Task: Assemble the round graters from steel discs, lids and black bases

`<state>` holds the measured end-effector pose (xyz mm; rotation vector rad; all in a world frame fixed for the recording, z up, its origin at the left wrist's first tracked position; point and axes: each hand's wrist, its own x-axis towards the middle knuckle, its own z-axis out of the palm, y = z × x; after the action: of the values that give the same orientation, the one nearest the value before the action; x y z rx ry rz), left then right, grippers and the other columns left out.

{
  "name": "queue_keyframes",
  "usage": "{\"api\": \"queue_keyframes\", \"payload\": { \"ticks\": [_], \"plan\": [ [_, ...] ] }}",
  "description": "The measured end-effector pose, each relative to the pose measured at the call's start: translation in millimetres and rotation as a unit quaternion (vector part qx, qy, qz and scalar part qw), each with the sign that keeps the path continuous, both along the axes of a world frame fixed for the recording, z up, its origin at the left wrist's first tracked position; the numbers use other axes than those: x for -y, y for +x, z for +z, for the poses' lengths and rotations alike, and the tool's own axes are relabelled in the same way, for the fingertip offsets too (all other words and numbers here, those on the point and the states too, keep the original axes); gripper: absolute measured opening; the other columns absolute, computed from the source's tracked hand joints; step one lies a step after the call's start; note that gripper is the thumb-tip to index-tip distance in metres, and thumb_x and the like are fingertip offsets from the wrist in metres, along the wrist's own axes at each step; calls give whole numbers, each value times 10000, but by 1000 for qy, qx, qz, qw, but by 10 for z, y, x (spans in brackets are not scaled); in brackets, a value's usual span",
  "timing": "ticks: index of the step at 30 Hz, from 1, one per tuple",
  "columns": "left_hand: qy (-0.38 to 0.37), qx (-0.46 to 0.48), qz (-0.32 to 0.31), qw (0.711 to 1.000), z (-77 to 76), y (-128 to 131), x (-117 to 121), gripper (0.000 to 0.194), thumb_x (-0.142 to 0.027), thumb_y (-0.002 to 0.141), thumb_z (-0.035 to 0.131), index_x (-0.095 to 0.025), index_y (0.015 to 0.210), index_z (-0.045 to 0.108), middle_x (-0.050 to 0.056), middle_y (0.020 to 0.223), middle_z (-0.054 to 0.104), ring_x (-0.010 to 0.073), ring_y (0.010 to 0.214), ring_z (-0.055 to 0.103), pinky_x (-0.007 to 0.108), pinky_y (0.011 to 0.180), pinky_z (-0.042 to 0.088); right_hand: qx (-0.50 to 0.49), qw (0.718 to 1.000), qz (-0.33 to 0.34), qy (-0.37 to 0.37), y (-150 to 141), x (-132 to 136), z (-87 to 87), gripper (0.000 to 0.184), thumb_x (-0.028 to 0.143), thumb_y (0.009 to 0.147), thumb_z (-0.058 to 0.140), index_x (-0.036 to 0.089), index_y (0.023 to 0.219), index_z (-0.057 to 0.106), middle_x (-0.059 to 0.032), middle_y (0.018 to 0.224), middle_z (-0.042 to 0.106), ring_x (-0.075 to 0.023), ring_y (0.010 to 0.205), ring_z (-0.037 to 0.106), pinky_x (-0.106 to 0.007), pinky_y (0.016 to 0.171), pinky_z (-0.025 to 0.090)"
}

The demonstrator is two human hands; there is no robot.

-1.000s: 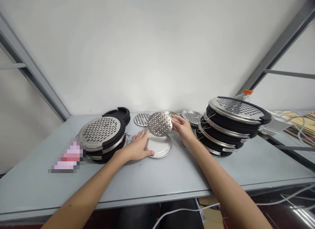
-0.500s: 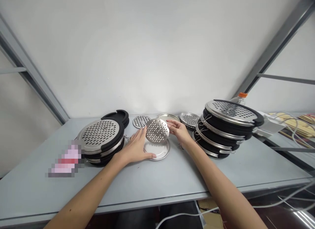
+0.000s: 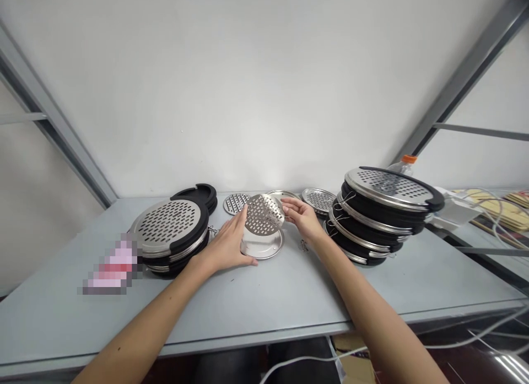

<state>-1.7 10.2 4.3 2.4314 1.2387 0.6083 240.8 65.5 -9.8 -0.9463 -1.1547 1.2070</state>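
Note:
Between my hands a round metal grater disc (image 3: pixel 264 214) is held tilted above the table. My right hand (image 3: pixel 301 216) pinches its right edge between fingers and thumb. At the disc's left edge are the stretched fingertips of my left hand (image 3: pixel 228 242), whose thumb is spread wide toward me. Partly under the disc lies a shiny round metal plate (image 3: pixel 264 250) with a raised rim, close to the left thumb. Behind are another grater disc (image 3: pixel 236 203) with coarser holes, a second rimmed plate (image 3: pixel 284 194) partly hidden, and a stack of rimmed grater discs (image 3: pixel 319 199).
At left stands a stack of black-rimmed graters (image 3: pixel 168 224), with black round holders (image 3: pixel 200 195) behind it. A taller, leaning stack (image 3: pixel 378 218) rises at right, near an orange-capped bottle (image 3: pixel 407 162). A pixelated pink item (image 3: pixel 113 268) lies at far left.
The grater disc has risen slightly and its tilt has changed. The metal plate beneath has shifted a little away from me. Both hands stay nearly in place.

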Motion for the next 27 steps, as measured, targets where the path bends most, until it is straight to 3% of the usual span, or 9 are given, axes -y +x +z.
{"api": "queue_keyframes", "payload": {
  "ticks": [6, 27],
  "plan": [
    [-5, 10, 24, 1000, -10, -5, -14, 1260, -400, 673, 776, -234, 1467, -188, 101, 1574, 16, 303, 1431, 120, 433, 1131, 239, 20, 1000, 12, -2, -52, 20, -16, 379, 349, 619, 779, 189, 950, 687, -44, 844, 693, -149, 742, 607, -260, 634, 460],
    [-3, 3, 19, 1000, -1, 7, 15, 1102, -431, 714, 729, -236, 1498, -19, 112, 1560, 132, 331, 1405, 214, 461, 1107, 297, 26, 999, 41, -25, -67, 8, -62, 327, 329, 636, 766, 174, 914, 690, -47, 838, 705, -157, 766, 621, -301, 721, 490]
  ]
}}
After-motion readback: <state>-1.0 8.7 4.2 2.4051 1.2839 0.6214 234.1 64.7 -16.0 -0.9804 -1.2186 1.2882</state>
